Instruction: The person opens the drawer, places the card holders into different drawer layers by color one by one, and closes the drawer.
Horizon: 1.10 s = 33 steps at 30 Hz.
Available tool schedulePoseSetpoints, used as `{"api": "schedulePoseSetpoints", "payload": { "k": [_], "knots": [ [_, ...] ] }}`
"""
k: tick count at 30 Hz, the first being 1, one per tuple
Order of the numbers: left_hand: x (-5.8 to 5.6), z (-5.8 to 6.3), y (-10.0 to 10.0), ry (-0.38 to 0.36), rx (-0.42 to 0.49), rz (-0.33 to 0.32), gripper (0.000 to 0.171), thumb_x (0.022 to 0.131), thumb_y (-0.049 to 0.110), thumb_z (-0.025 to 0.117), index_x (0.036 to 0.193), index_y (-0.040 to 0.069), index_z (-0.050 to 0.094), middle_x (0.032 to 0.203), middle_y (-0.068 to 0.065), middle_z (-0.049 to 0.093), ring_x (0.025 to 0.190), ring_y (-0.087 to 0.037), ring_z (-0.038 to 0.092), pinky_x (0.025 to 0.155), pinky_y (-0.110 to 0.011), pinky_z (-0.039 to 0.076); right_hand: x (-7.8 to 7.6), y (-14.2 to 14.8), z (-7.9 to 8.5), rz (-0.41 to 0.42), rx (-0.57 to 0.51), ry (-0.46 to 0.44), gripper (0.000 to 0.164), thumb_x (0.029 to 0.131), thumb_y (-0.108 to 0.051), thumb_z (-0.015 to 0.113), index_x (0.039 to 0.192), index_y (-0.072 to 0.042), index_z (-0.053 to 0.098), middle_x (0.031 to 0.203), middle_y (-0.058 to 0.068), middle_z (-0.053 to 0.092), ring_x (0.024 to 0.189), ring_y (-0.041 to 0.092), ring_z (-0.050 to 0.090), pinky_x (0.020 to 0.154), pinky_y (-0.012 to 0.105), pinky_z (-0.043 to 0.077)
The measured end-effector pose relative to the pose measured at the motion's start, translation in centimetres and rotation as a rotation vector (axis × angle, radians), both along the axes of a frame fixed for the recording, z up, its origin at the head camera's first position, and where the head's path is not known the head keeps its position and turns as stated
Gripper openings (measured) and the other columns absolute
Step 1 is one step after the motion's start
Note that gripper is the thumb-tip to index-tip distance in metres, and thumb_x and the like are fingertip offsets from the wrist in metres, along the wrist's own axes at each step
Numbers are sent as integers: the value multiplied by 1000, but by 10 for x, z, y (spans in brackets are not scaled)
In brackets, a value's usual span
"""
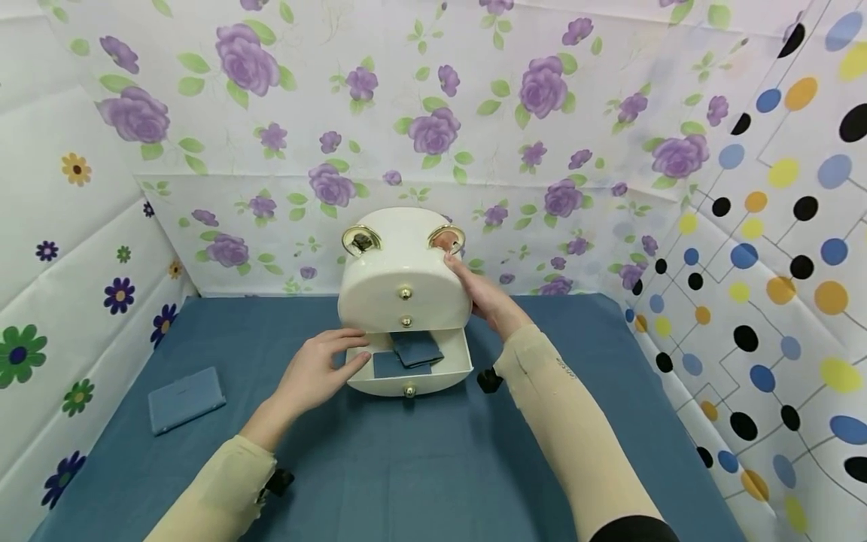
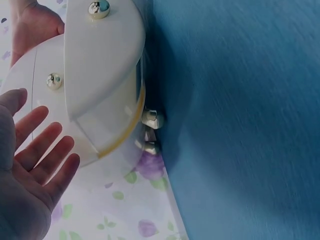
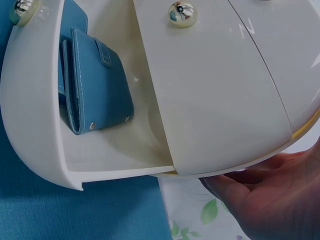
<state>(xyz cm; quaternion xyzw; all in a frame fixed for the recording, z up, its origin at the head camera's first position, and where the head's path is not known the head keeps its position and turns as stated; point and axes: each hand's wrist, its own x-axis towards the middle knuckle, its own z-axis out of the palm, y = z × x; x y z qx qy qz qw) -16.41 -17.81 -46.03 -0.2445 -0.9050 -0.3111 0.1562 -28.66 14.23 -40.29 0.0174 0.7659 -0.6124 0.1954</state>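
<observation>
A white, rounded drawer box (image 1: 400,282) with gold knobs stands on the blue table, its bottom drawer (image 1: 410,384) pulled out. Inside that drawer lies a small blue wallet (image 3: 100,82) with a snap strap, on top of another flat blue piece (image 1: 387,366). My left hand (image 1: 325,366) hovers at the drawer's left side, fingers spread and holding nothing. Against the box's upper right side rests my right hand (image 1: 489,295); in the right wrist view its fingertips pass behind the box's edge.
A flat blue case (image 1: 187,400) lies on the table (image 1: 420,482) at the left. Two gold-rimmed rings (image 1: 361,240) stick up from the box's top like ears. Behind the table hangs a flowered cloth (image 1: 298,150), and a dotted cloth (image 1: 765,301) borders the right.
</observation>
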Motion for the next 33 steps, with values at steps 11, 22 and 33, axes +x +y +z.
{"api": "schedulePoseSetpoints", "payload": {
  "k": [11,22,33],
  "knots": [
    [0,2,-21,-72,3,18,32,101,30,79,128,12,80,139,-10,70,131,-37,63,100,-60,54,-1,1,3,7,27,14,97,88,-91,54,144,-13,64,137,14,64,120,31,66,112,49,48],
    [9,-11,-50,-30,-3,25,29,100,23,81,127,11,80,140,-11,69,129,-39,63,95,-61,56,0,2,-2,5,20,11,95,88,-90,54,143,-13,65,135,13,64,118,30,66,112,49,49],
    [15,-14,-97,-115,-86,64,50,101,27,80,144,5,67,151,-22,57,137,-49,51,102,-71,46,1,-1,-1,-17,15,16,92,89,-90,54,136,-12,69,130,12,67,115,28,68,109,47,51]
  ]
}}
